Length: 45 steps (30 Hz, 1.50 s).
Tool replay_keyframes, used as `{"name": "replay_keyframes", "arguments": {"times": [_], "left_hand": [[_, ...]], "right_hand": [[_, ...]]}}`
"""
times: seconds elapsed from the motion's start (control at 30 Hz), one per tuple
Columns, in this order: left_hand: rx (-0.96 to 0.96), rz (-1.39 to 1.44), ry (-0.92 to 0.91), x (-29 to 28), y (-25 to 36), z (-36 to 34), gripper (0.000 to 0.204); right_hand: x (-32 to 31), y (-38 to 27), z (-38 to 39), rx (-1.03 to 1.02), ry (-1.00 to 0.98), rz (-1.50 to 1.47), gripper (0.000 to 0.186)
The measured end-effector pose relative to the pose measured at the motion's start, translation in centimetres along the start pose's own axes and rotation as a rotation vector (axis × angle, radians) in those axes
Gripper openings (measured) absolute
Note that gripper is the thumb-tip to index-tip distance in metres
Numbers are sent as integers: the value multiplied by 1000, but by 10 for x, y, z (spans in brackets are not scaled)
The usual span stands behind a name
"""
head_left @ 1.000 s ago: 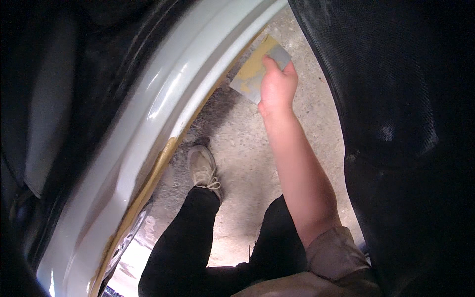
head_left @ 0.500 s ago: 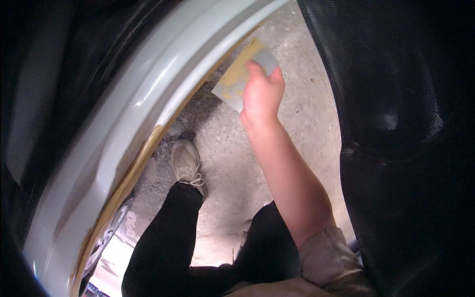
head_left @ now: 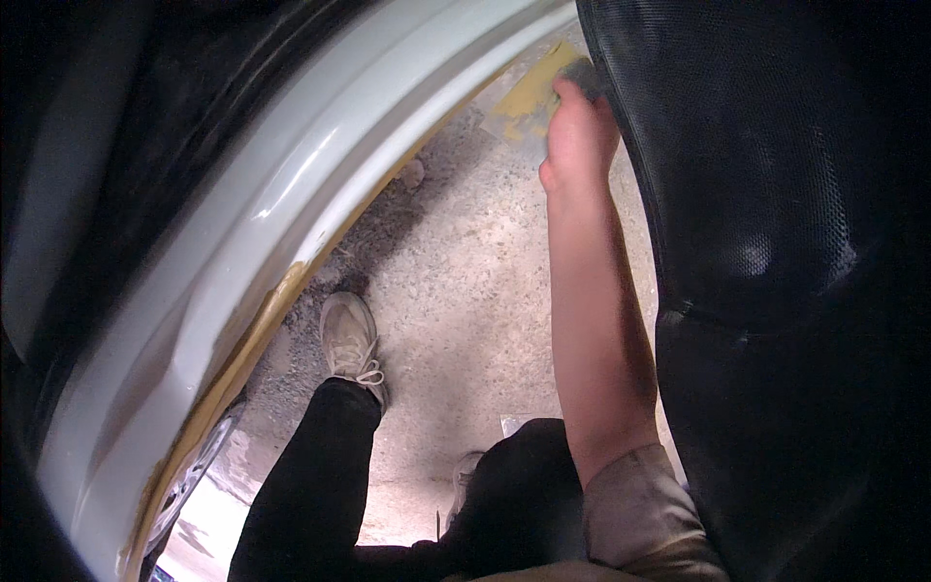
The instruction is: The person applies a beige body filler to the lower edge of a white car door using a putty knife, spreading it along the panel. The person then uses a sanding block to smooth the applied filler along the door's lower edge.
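Observation:
My right hand [head_left: 580,141] is stretched far forward, its thumb pressed on a thin, flat putty spreader [head_left: 535,97]. Yellow filler is smeared over much of the spreader's upper face. To its left runs the white painted car door frame [head_left: 291,184], with a band of yellow filler [head_left: 247,349] along its lower edge. A gap shows between the spreader and the nearest part of that band, though the far corner is close to the frame. My fingers under the spreader are hidden. The left hand is out of sight.
A black textured door panel [head_left: 747,175] stands close on the right, next to my forearm. Below lies a rough grey concrete floor [head_left: 456,281], with my shoe [head_left: 347,335] on it. A small flat pale piece [head_left: 514,423] shows by my knee, and a wheel [head_left: 189,475] at lower left.
My right hand has moved forward and to the right with the spreader, toward the black door panel. The view has shifted slightly.

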<state>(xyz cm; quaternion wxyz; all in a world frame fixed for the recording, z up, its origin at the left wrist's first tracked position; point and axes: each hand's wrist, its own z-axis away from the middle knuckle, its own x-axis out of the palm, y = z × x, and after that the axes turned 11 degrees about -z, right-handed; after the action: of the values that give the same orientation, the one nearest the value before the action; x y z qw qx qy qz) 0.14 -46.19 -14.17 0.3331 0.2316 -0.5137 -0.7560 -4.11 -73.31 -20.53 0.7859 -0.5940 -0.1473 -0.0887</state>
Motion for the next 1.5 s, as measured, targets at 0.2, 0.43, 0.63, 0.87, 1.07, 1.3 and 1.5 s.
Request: {"name": "replay_keyframes", "arguments": {"times": [0.2,0.43,0.63,0.87,1.07,1.3,1.5], "left_hand": [[-11,-1,-4,-2,-2,3,60],[-18,-4,-10,-3,0,5,58],[-20,-9,-11,-5,-1,6,56],[-23,-13,-12,-5,-2,6,55],[-23,-15,-14,-6,-1,7,53],[-20,-21,-14,-5,-2,8,52],[-20,-21,-17,-3,-5,10,51]], "right_hand": [[22,5,0,17,140,102,42],[7,32,-12,54,136,79,39],[3,45,-17,-37,44,29,35],[9,38,-9,-71,-135,10,32],[11,35,0,-140,-209,107,31],[15,33,5,-193,-218,172,31],[17,29,11,-225,-214,103,28]]}}
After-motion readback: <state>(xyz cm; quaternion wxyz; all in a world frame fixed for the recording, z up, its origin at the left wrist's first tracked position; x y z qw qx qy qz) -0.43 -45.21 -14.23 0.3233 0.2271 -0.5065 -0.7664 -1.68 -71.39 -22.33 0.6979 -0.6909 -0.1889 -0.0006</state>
